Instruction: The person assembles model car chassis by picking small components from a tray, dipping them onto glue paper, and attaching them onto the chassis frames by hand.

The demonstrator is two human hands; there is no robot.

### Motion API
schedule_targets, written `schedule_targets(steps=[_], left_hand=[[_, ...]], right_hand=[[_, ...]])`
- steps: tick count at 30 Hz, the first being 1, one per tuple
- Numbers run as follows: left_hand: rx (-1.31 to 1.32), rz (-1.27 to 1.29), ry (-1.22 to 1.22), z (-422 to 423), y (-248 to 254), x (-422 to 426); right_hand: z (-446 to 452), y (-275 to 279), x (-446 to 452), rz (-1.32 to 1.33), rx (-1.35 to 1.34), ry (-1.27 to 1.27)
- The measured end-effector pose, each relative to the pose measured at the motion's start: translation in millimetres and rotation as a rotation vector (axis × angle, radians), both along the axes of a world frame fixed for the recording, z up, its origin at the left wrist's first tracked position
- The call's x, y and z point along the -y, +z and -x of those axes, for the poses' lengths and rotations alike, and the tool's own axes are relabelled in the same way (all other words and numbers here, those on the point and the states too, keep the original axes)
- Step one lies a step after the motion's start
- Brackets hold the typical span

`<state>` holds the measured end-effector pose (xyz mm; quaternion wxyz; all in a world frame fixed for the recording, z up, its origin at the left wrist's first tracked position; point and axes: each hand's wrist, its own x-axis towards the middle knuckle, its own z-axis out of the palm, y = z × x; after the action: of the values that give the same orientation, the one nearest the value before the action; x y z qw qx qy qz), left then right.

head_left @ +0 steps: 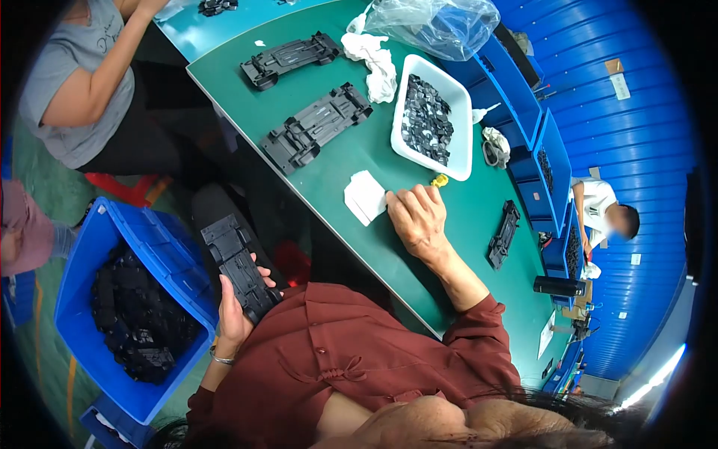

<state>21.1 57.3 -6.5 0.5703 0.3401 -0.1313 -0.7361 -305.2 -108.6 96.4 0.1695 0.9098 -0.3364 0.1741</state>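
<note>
My left hand (238, 310) holds a black plastic chassis part (241, 268) upright beside the table's edge, fingers wrapped round its lower end. Over the green table (359, 254), my right hand (419, 217) has its fingers curled together at the right edge of a white paper piece (365, 197); whether it pinches anything is too small to tell. Just beyond it lies a small yellow object (440, 180). A white tray (465, 142) of small dark parts stands further back. Two more black chassis (318, 127) (292, 60) lie on the table to the left.
A blue bin (82, 329) full of black parts stands on the floor at the left. Blue bins (546, 194), a smaller black part (505, 234) and a black bottle (559, 286) are at the right. One person (82, 90) sits at the upper left; another (598, 206) is at the right.
</note>
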Motion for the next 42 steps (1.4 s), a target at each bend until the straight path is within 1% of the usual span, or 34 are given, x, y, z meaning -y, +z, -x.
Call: schedule_targets(steps=[5,7,11,13,14,16,17,18,20,21,22,24,25,33,38,42], left_hand=[[-0.018,-0.017,0.011,0.4,0.1,-0.9],[-0.006,-0.003,0.004,0.3,-0.2,-0.4],[0.005,0.000,0.003,0.5,2.5,0.0],[0.005,0.008,0.002,0.0,2.3,0.3],[0.005,0.011,0.003,-0.6,2.1,0.9],[-0.021,0.012,0.012,-1.8,2.2,1.0],[-0.021,0.018,0.007,-1.0,3.5,2.1],[-0.052,0.004,0.033,0.6,5.5,4.3],[-0.081,0.000,0.042,2.8,8.1,8.5],[-0.118,0.006,0.036,4.2,7.9,10.1],[-0.155,0.012,0.034,5.8,8.1,11.6],[-0.152,0.022,0.013,8.4,9.2,15.3],[-0.149,0.021,-0.001,9.6,10.3,15.8],[-0.146,0.075,-0.054,18.8,20.6,25.7],[-0.154,0.064,-0.070,20.5,21.3,25.5],[-0.171,0.042,-0.058,19.5,18.2,24.1]], right_hand=[[-4.1,8.1,-1.1,-0.031,-0.082,0.000],[-7.0,14.1,-1.8,-0.107,-0.159,-0.005],[-4.5,21.2,-4.2,-0.177,-0.217,-0.004],[-0.1,24.5,-5.8,-0.227,-0.133,0.012],[-3.6,30.4,-8.7,-0.208,0.013,-0.005],[-5.6,27.0,-20.7,-0.345,0.506,-0.152],[-1.5,28.3,-29.4,-0.529,0.697,-0.317],[1.0,28.0,-34.6,-0.788,0.961,-0.505],[6.9,29.5,-31.4,-1.129,1.367,-0.489],[8.5,30.2,-30.7,-1.232,1.429,-0.508],[9.9,30.0,-31.4,-1.219,1.436,-0.504],[10.4,27.9,-31.5,-1.396,1.538,-0.501],[9.3,27.8,-31.3,-1.428,1.562,-0.483],[-5.1,30.1,-34.4,-1.527,1.583,-0.468],[-7.9,27.8,-34.8,-1.556,1.618,-0.455],[-7.8,25.9,-32.2,-1.574,1.593,-0.452]])
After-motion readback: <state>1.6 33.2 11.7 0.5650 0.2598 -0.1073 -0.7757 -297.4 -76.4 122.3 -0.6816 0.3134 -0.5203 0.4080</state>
